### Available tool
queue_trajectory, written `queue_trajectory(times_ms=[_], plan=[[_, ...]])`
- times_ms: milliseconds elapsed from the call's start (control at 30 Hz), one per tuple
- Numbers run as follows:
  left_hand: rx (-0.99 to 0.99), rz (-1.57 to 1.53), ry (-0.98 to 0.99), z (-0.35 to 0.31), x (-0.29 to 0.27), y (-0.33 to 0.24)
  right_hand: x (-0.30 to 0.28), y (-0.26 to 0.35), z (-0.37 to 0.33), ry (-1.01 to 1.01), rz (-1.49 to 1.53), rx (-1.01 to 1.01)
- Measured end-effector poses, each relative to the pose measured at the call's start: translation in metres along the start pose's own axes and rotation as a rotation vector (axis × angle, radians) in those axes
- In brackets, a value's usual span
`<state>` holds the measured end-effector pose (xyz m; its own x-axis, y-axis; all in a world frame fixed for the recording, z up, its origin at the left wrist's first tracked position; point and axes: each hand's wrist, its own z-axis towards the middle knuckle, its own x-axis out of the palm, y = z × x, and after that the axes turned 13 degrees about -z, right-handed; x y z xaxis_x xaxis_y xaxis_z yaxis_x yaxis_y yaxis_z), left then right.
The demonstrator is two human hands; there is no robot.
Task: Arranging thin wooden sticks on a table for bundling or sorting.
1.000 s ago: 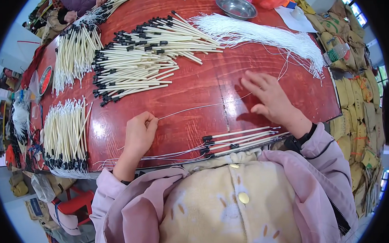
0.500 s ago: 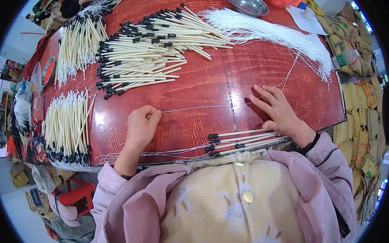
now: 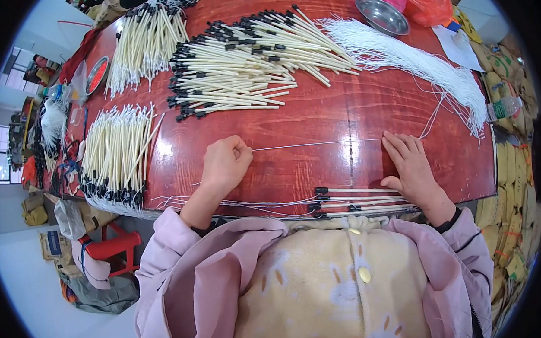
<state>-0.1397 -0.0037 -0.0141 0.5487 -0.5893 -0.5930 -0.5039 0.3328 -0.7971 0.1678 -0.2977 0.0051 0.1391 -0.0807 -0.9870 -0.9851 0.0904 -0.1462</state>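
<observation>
A thin white string (image 3: 318, 144) runs nearly straight across the red table between my hands. Its left end is pinched in the closed fingers of my left hand (image 3: 227, 165). My right hand (image 3: 417, 171) lies flat, fingers stretched out side by side, fingertips on the string's right part and thumb apart. Close to the table's front edge, between me and the string, lie a few cream sticks (image 3: 374, 199) with black ends. White strings (image 3: 254, 205) trail leftward from them, passing by my left wrist. The sticks' right ends reach toward my right wrist.
Across the far middle spreads a heap of black-ended cream sticks (image 3: 236, 74). Two bundles of strung sticks (image 3: 116, 151) lie at the left. A long hank of white strings (image 3: 410, 60), a metal bowl (image 3: 383, 16) and a plastic bottle (image 3: 504, 108) are at the far right.
The whole view has shifted, so the table appears farther right. My right hand's fingers have straightened and come together over the string. My left hand keeps its pinch.
</observation>
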Motion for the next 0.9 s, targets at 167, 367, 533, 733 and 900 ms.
queue_trajectory(times_ms=[167,367,533,733,900], plan=[[0.034,0.244,0.124,0.013,-0.019,-0.014,0.001,-0.001,-0.003,-0.028,0.034,-0.004],[0.572,0.439,-0.093,0.057,0.0,-0.02,-0.001,0.003,-0.004,-0.018,0.063,0.004],[0.61,0.498,-0.071,0.078,0.009,0.002,0.002,0.005,-0.002,-0.025,0.06,0.023],[0.688,0.362,-0.018,0.04,-0.012,-0.024,0.003,0.007,-0.004,-0.027,0.056,0.045],[0.505,0.146,-0.067,-0.01,-0.032,0.008,0.005,0.006,-0.001,-0.049,0.077,0.05]])
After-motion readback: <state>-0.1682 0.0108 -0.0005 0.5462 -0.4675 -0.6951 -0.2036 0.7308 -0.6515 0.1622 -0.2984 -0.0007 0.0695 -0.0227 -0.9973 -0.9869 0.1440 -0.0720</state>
